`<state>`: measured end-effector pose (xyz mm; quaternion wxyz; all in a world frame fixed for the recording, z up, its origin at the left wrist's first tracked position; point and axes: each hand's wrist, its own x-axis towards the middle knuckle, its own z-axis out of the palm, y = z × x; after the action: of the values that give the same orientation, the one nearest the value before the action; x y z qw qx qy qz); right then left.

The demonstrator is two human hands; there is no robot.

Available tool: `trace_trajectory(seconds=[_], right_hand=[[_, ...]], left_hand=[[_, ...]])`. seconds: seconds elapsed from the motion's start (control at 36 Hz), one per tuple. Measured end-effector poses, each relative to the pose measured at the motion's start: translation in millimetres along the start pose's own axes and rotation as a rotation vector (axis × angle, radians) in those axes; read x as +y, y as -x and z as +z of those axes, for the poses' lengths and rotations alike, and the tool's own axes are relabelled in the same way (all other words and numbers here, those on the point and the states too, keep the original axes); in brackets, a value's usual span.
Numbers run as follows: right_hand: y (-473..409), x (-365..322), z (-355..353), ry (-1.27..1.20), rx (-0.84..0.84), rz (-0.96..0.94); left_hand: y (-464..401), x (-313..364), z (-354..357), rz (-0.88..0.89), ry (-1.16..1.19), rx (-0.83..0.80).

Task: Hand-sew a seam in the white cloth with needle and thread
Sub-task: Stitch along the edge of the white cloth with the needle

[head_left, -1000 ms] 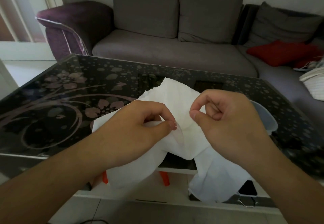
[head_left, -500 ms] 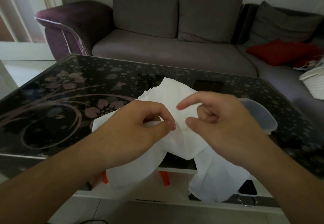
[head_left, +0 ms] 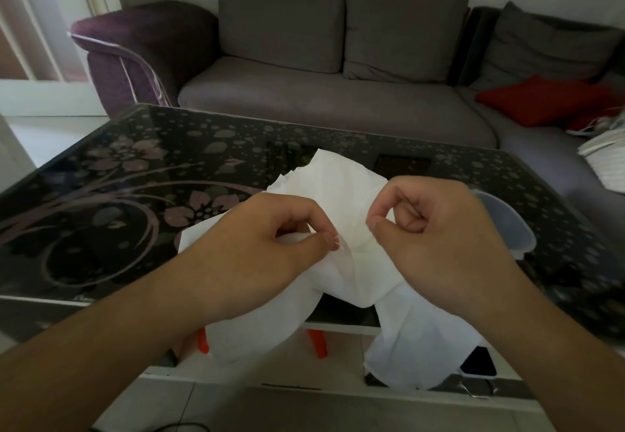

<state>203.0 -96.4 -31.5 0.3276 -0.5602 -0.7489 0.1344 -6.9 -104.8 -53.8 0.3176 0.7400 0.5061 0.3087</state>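
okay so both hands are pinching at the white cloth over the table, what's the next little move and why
Probably draw the right hand up and away to pull the stitch through. Its thumb and forefinger are pinched together right at the white cloth, beside the fold that the left hand grips. The needle and thread are too fine to make out, so this is a guess.

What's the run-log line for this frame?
stage: stitching | left hand: pinches white cloth | right hand: thumb and forefinger pinched together above cloth | needle, thread: not discernible
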Motion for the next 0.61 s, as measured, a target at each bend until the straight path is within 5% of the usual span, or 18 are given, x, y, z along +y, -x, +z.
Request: trace_trajectory(seconds=[0.61], right_hand=[[-7.5,3.3,-6.1,-0.089,0.167,0.294]], left_hand=[[2.6,3.2,-1.8,0.007,0.021,0.014]])
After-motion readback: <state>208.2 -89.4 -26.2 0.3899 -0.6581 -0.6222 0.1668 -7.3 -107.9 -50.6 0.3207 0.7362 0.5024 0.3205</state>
